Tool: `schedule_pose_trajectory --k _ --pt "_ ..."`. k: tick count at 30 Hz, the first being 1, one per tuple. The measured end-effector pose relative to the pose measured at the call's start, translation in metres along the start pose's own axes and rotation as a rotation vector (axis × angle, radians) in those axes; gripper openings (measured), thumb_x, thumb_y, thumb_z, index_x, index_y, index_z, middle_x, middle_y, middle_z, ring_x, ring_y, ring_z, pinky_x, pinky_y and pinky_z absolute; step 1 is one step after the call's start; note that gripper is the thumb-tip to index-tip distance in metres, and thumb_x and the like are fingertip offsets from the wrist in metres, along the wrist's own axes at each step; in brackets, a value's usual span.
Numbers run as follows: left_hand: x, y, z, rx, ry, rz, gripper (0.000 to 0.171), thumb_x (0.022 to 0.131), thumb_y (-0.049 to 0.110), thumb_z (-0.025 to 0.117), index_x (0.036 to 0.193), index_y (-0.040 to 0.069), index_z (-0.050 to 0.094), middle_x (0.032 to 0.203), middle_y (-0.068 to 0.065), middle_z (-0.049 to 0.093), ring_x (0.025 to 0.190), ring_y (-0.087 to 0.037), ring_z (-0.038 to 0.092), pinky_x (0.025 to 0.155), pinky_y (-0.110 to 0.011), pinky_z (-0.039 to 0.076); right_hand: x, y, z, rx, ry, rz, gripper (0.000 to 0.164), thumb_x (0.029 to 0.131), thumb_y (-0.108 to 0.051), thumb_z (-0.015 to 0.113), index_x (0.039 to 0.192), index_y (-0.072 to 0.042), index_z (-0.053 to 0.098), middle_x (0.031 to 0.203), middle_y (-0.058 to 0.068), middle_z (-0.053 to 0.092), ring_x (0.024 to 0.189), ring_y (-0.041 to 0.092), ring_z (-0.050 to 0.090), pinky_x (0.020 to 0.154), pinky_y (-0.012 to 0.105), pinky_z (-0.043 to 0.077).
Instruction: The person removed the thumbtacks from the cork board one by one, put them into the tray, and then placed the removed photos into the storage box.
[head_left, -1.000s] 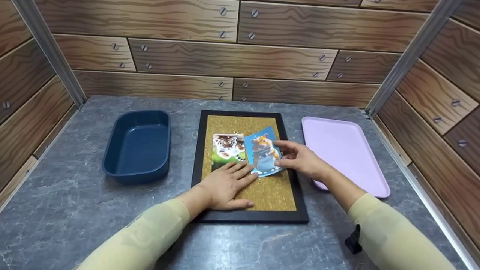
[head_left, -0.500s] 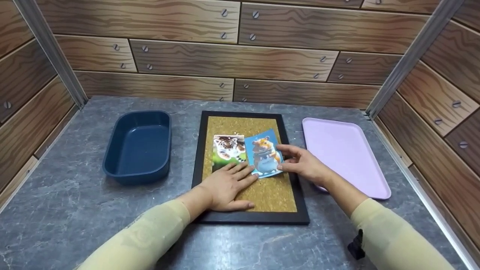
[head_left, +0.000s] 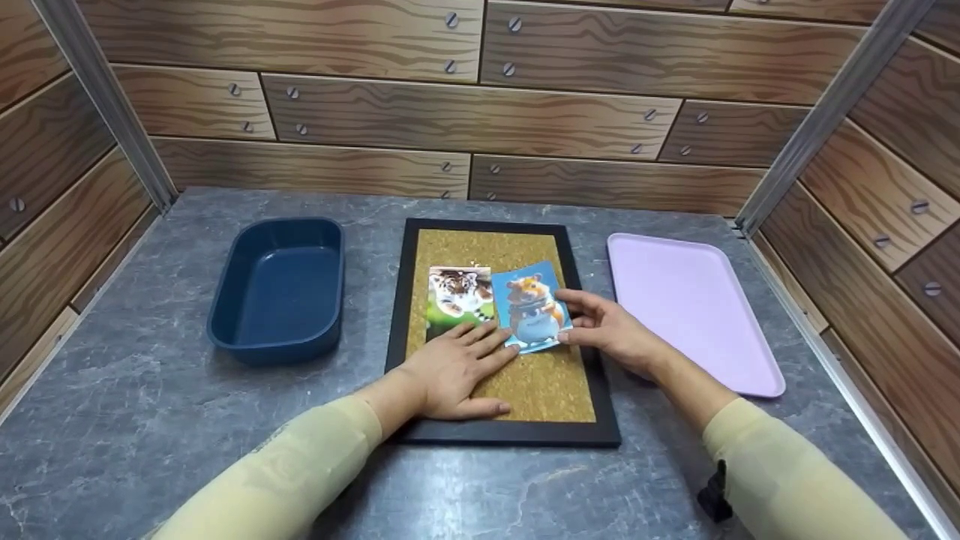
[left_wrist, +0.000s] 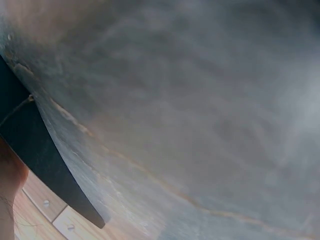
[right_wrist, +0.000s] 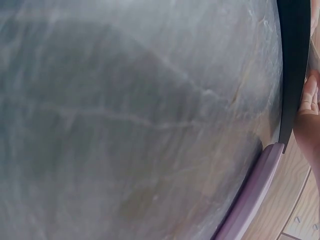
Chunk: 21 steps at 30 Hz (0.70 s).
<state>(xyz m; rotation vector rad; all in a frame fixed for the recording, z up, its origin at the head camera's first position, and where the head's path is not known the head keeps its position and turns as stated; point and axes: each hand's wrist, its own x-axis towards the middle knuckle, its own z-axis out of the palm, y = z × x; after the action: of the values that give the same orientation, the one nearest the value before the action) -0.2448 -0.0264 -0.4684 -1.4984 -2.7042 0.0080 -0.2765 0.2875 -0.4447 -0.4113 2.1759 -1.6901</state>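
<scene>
A black-framed cork board lies flat on the table in the head view. On it are a tiger picture card and, to its right, a blue hamster picture card, slightly turned, their edges close together. My left hand lies flat with spread fingers, over the tiger card's lower end and the cork; its fingertips reach the hamster card's lower left corner. With thumb and forefinger, my right hand holds the hamster card's right edge. The left wrist view shows mostly table and the board's dark frame; the cards are hidden there.
A deep blue bin stands left of the board. To the right lies a shallow lilac tray, its near left part behind my right hand and forearm. Wood-patterned walls enclose the grey table at the back and sides.
The hamster card has settled flatter and its top has shifted slightly down and right. My right hand has moved a little with it, while the left hand stays in place.
</scene>
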Motion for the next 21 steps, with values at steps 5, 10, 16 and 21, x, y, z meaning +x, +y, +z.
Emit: schedule_pose_trajectory --k 5,10,16,21 --pt "0.0004 0.0 -0.0006 0.013 0.006 0.003 0.089 0.105 0.076 0.027 0.171 0.016 0.025 0.175 -0.01 0.023 0.162 -0.031 0.018 0.129 -0.05 0.02 -0.0006 0.0002 0.0004 0.015 -0.001 -0.012 0.079 0.095 0.0 0.075 0.162 0.007 0.033 0.147 0.03 0.051 0.109 0.018 0.066 0.089 0.024 0.056" --pt "0.0008 0.0 -0.0007 0.022 0.006 0.002 0.089 0.105 0.076 0.026 0.171 0.016 0.024 0.175 -0.011 0.022 0.162 -0.031 0.018 0.129 -0.05 0.02 -0.0006 0.0001 0.0006 0.007 0.009 -0.007 0.079 0.096 0.0 0.074 0.162 0.007 0.032 0.15 0.031 0.049 0.108 0.017 0.066 0.089 0.023 0.056" --pt "0.0008 0.0008 -0.0001 0.027 0.012 0.0 0.089 0.105 0.076 0.027 0.17 0.016 0.025 0.175 -0.012 0.022 0.161 -0.031 0.019 0.129 -0.05 0.021 0.0 0.0004 0.0001 0.009 0.032 0.02 0.081 0.096 -0.001 0.075 0.164 0.005 0.031 0.153 0.03 0.046 0.109 0.017 0.066 0.091 0.023 0.055" --pt "0.0002 0.0012 0.0003 0.031 0.014 0.001 0.09 0.105 0.076 0.026 0.171 0.016 0.025 0.175 -0.012 0.022 0.162 -0.031 0.019 0.129 -0.05 0.021 -0.0001 0.0018 0.001 0.021 0.046 0.029 0.082 0.097 -0.001 0.075 0.164 0.004 0.03 0.155 0.03 0.044 0.108 0.017 0.066 0.09 0.023 0.056"
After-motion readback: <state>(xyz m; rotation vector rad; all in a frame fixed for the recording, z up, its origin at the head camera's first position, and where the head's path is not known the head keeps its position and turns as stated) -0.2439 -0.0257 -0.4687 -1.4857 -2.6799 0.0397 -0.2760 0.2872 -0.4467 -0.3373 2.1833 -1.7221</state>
